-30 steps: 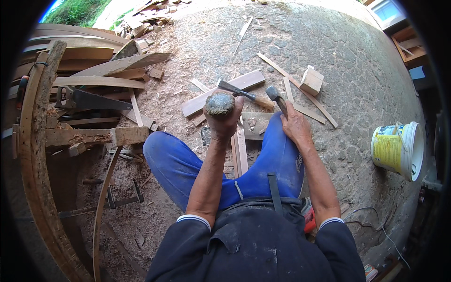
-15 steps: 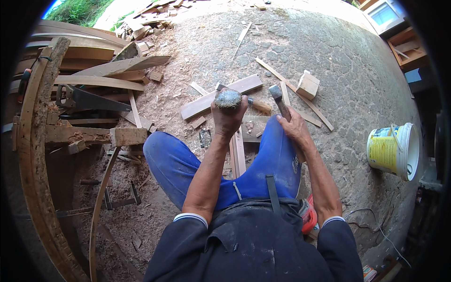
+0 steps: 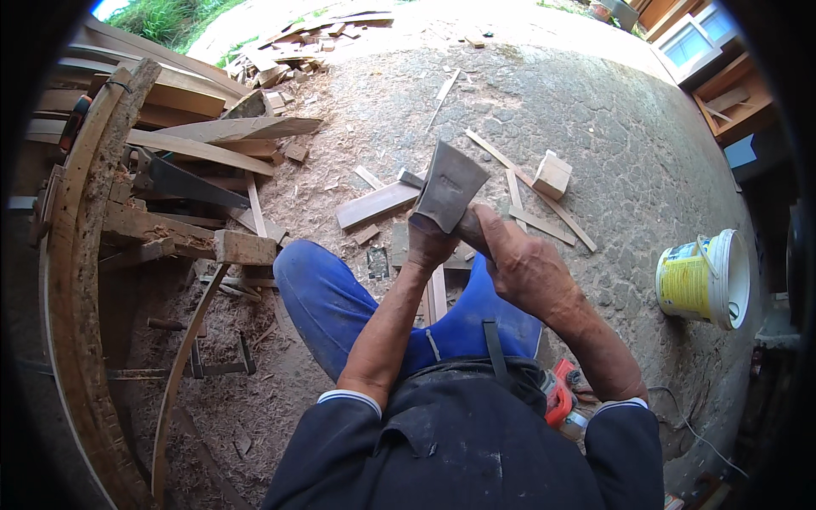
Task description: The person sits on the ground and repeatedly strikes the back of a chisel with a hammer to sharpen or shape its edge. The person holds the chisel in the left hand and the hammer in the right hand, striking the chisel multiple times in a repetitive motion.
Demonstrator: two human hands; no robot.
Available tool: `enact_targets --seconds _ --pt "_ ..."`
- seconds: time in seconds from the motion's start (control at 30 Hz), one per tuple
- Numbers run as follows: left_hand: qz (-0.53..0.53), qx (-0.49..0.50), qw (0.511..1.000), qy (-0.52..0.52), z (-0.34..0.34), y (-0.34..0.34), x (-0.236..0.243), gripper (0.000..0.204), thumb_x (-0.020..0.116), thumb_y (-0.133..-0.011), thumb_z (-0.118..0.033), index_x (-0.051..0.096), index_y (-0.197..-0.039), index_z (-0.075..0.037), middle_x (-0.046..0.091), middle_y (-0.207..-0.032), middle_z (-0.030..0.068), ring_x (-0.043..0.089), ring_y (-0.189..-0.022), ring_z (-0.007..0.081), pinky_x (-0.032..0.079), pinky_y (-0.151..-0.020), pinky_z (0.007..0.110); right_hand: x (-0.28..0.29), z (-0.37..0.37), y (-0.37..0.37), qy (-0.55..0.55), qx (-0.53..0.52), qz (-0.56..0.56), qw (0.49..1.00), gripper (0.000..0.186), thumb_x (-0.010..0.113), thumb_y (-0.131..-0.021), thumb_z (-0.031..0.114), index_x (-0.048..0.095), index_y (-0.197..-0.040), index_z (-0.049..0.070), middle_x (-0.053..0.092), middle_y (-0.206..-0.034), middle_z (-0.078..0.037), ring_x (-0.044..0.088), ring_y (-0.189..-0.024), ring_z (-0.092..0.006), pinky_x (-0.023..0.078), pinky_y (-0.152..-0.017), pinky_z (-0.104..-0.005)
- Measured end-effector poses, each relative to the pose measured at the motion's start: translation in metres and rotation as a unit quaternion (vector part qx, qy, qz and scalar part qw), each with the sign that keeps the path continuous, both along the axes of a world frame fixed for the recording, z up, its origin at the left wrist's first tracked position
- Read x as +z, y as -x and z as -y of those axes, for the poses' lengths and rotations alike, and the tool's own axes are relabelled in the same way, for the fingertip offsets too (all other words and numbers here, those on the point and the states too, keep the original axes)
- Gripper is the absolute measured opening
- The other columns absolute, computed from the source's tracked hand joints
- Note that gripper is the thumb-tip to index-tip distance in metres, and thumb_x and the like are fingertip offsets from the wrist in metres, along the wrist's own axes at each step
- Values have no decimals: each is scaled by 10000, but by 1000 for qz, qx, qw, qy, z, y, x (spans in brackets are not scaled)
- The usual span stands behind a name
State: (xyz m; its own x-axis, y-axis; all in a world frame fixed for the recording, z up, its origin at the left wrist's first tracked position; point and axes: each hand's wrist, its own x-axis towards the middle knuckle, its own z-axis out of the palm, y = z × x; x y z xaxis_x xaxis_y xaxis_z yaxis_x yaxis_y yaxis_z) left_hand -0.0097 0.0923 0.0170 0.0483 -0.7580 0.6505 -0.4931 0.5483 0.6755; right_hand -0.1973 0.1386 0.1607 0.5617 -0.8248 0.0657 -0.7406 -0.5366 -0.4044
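A hatchet [image 3: 450,187] with a flared dark steel head is in my right hand [image 3: 531,263], whose fingers are closed round its handle. The head is raised, its broad face turned up to view. My left hand [image 3: 432,246] is closed just under the hatchet head, which covers most of its fingers. The rough grey rounded object that showed on top of this fist earlier is hidden behind the head. Whether the two touch, I cannot tell. Beyond my hands a short thick board [image 3: 374,206] lies on the ground, with a small grey metal head [image 3: 410,178] on it.
Stacked timber, a handsaw [image 3: 191,180] and a curved wooden frame [image 3: 85,280] stand at the left. A wooden block [image 3: 552,174] and thin strips lie ahead on the right. A yellow and white bucket [image 3: 684,280] lies tipped at the right. A red tool [image 3: 561,395] is beside my hip.
My right hand has lifted the hatchet from beside my right knee, moving left until its head is over my left fist. The blade has turned broadside. My left hand has shifted slightly lower.
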Motion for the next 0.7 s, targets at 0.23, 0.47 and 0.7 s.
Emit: enact_targets --seconds 0.23,0.47,0.7 --pt "-39 -25 988 -150 -8 -1 2 235 817 -784 -117 682 -966 -55 718 -869 86 729 -791 253 576 -730 364 59 -7 0 80 9 264 961 690 779 -863 110 462 -1471 39 705 -1066 -204 721 -903 -331 559 -820 -410" --pt "-52 -22 986 -154 -16 -1 -4 258 841 -793 -114 660 -962 -42 706 -856 93 721 -787 233 568 -722 344 80 -5 -5 256 -50 399 879 545 674 -931 19 403 -1403 -12 629 -824 -126 631 -615 -226 524 -576 -347" --pt "-127 -80 977 -149 11 -8 20 268 863 -814 -126 712 -1016 -34 728 -890 44 683 -811 130 554 -734 305 -17 -7 1 -108 -87 152 979 664 632 -867 32 357 -1472 8 682 -1051 -318 656 -1031 -525 532 -893 -552"
